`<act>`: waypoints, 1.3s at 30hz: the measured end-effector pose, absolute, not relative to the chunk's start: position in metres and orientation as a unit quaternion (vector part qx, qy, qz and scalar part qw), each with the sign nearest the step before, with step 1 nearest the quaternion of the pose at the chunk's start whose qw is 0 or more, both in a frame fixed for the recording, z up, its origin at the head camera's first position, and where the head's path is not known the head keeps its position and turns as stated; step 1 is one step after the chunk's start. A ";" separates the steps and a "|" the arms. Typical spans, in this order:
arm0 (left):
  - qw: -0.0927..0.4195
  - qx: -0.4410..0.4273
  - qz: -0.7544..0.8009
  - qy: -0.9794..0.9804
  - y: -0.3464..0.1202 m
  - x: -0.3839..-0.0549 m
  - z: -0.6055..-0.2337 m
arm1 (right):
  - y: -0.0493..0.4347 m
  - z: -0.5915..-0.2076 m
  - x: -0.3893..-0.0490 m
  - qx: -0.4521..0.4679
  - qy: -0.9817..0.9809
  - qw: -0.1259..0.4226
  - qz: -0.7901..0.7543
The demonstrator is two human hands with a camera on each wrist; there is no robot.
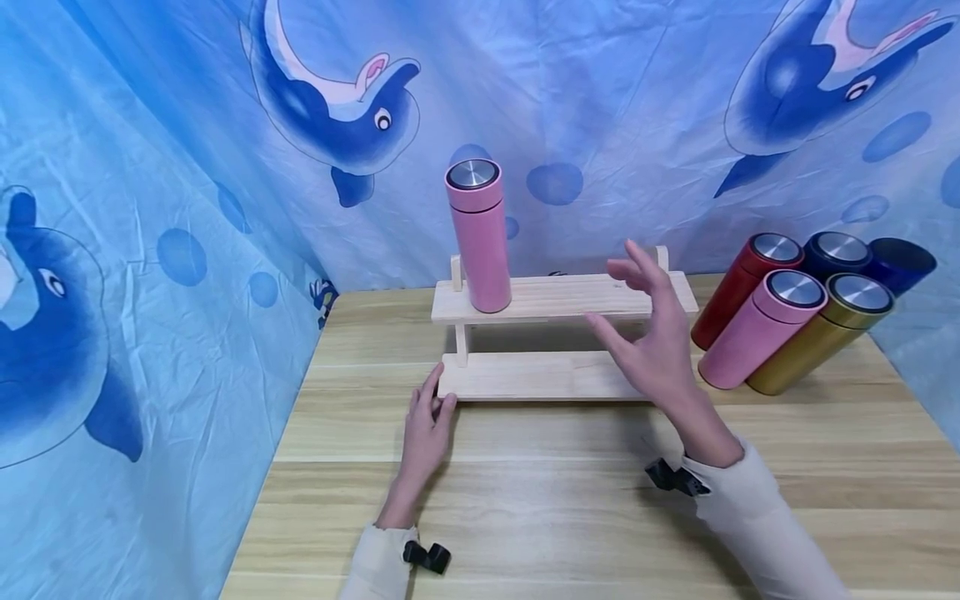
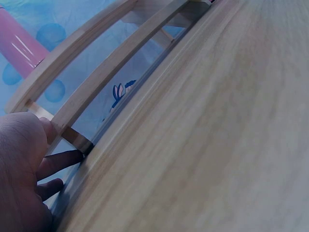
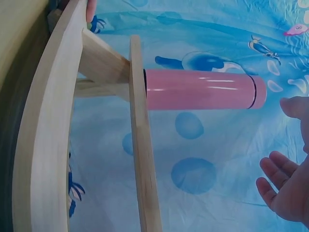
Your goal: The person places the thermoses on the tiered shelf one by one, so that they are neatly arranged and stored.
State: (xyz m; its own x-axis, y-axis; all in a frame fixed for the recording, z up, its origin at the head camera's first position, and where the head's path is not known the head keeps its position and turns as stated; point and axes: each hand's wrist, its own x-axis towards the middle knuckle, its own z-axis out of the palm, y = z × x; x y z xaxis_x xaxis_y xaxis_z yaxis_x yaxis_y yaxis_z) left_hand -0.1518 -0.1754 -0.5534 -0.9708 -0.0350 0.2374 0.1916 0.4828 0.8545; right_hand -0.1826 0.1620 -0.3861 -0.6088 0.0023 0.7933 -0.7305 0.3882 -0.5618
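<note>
A two-tier pale wooden shelf (image 1: 517, 377) stands on the table. On the left of its upper board a pink thermos bottle (image 1: 480, 242) with a silver-topped lid stands upright. My left hand (image 1: 427, 433) is at the left end of the lower board, its thumb by the front corner and its fingers along the side; in the left wrist view these fingers (image 2: 60, 163) reach past the shelf's end. My right hand (image 1: 656, 342) is raised in front of the shelf's right part, thumb and fingers spread apart, holding nothing. In the right wrist view the pink bottle (image 3: 203, 90) lies beyond its fingertips.
Right of the shelf, a group of bottles stands close together: red (image 1: 738, 292), pink (image 1: 761, 333), gold (image 1: 817, 346), and dark blue (image 1: 832, 250) ones behind. A blue dolphin-print cloth (image 1: 600, 100) hangs behind and to the left of the wooden table (image 1: 540, 500).
</note>
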 end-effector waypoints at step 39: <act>0.102 -0.040 -0.511 -0.853 -0.175 -0.149 -0.550 | 0.256 -0.431 -0.124 0.142 -0.791 0.389 0.450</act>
